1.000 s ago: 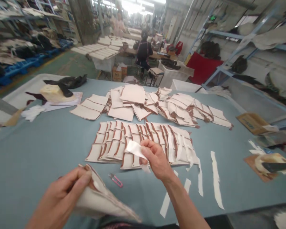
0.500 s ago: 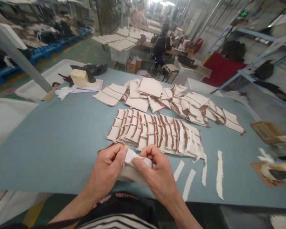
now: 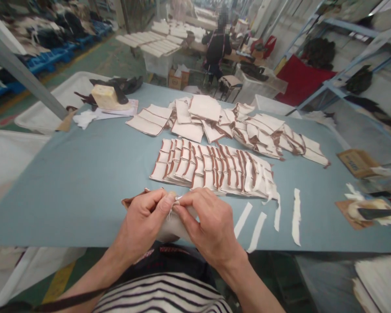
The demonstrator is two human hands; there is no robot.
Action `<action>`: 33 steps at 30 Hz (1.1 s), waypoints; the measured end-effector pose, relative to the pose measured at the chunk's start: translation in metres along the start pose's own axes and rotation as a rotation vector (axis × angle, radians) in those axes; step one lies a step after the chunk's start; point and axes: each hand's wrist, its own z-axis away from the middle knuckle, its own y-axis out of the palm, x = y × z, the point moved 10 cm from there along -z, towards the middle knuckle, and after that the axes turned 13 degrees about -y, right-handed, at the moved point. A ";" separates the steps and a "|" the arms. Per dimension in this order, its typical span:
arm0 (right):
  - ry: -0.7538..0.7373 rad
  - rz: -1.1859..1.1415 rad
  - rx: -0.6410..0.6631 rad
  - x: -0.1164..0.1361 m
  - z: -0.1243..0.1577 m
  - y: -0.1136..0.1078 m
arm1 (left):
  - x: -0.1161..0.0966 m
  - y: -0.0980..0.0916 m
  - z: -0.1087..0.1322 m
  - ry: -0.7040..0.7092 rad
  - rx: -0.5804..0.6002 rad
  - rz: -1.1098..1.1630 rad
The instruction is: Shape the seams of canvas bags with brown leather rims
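My left hand and my right hand meet at the near edge of the blue table. Both pinch the same cream fabric piece with a brown edge, fingertips touching at its top. Just beyond them lies a row of overlapped cream pieces with brown trim. A looser heap of the same pieces sits farther back. Several white strips lie on the table to the right of my right hand.
A yellowish block on dark scraps sits at the far left corner. A brown card with a tool on it and a cardboard box lie at the right. A person works at a table beyond. Shelving stands on both sides.
My hands, apart a second ago with a white strip in the right and a fabric stack in the left, have come together on one piece at the table edge. The view dipped lower.
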 end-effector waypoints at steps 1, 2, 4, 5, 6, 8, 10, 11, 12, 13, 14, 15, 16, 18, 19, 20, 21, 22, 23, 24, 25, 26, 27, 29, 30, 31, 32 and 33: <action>0.024 -0.042 -0.026 -0.001 0.001 -0.002 | 0.002 0.000 0.001 -0.005 0.011 0.008; 0.068 -0.114 -0.052 -0.004 0.003 -0.004 | 0.004 0.000 0.002 -0.014 0.031 0.019; 0.222 -0.311 -0.110 -0.016 0.010 -0.010 | 0.009 0.003 0.004 -0.037 0.086 0.056; 0.325 -0.423 -0.133 -0.024 0.015 -0.011 | 0.012 0.005 0.005 -0.052 0.119 0.079; 0.436 -0.535 -0.144 -0.030 0.021 -0.011 | 0.015 0.006 0.006 -0.068 0.149 0.102; 0.632 -0.733 -0.117 -0.035 0.034 -0.003 | 0.019 0.009 0.008 -0.094 0.192 0.144; 0.745 -0.834 -0.048 -0.031 0.042 0.007 | 0.022 0.009 0.009 -0.117 0.202 0.163; 0.772 -0.841 -0.010 -0.028 0.045 0.011 | 0.022 0.009 0.009 -0.126 0.199 0.161; 0.784 -0.825 0.023 -0.026 0.046 0.015 | 0.023 0.009 0.009 -0.134 0.194 0.151; 0.786 -0.796 0.049 -0.025 0.046 0.019 | 0.022 0.009 0.009 -0.139 0.190 0.138; 0.784 -0.762 0.069 -0.024 0.046 0.021 | 0.021 0.009 0.010 -0.137 0.182 0.124; 0.780 -0.725 0.082 -0.025 0.045 0.023 | 0.019 0.008 0.010 -0.127 0.175 0.111; 0.776 -0.687 0.094 -0.026 0.044 0.025 | 0.016 0.008 0.010 -0.108 0.168 0.097; 0.765 -0.622 0.116 -0.029 0.043 0.026 | 0.011 0.006 0.011 -0.064 0.146 0.070; 0.764 -0.596 0.130 -0.030 0.043 0.027 | 0.009 0.005 0.011 -0.047 0.134 0.058; 0.767 -0.572 0.146 -0.032 0.043 0.027 | 0.009 0.005 0.011 -0.035 0.123 0.046; 0.768 -0.550 0.160 -0.033 0.043 0.028 | 0.009 0.004 0.010 -0.028 0.112 0.039; 0.769 -0.529 0.173 -0.033 0.043 0.028 | 0.010 0.003 0.010 -0.024 0.102 0.037; 0.768 -0.511 0.185 -0.034 0.043 0.028 | 0.011 0.003 0.009 -0.021 0.098 0.036; 0.766 -0.500 0.199 -0.033 0.042 0.028 | 0.012 0.002 0.009 -0.021 0.097 0.036; 0.759 -0.495 0.213 -0.033 0.041 0.028 | 0.012 0.002 0.008 -0.020 0.098 0.035; 0.747 -0.490 0.225 -0.032 0.039 0.029 | 0.013 0.002 0.008 -0.020 0.104 0.035; 0.731 -0.482 0.234 -0.031 0.037 0.028 | 0.013 0.002 0.007 -0.021 0.111 0.035; 0.695 -0.457 0.250 -0.030 0.032 0.026 | 0.013 0.003 0.007 -0.028 0.125 0.036; 0.678 -0.444 0.259 -0.029 0.029 0.025 | 0.013 0.003 0.006 -0.032 0.129 0.035; 0.665 -0.430 0.268 -0.029 0.027 0.024 | 0.013 0.003 0.006 -0.038 0.132 0.033; 0.659 -0.418 0.280 -0.030 0.026 0.023 | 0.013 0.003 0.006 -0.045 0.131 0.029; 0.655 -0.411 0.292 -0.031 0.025 0.023 | 0.014 0.003 0.005 -0.051 0.129 0.024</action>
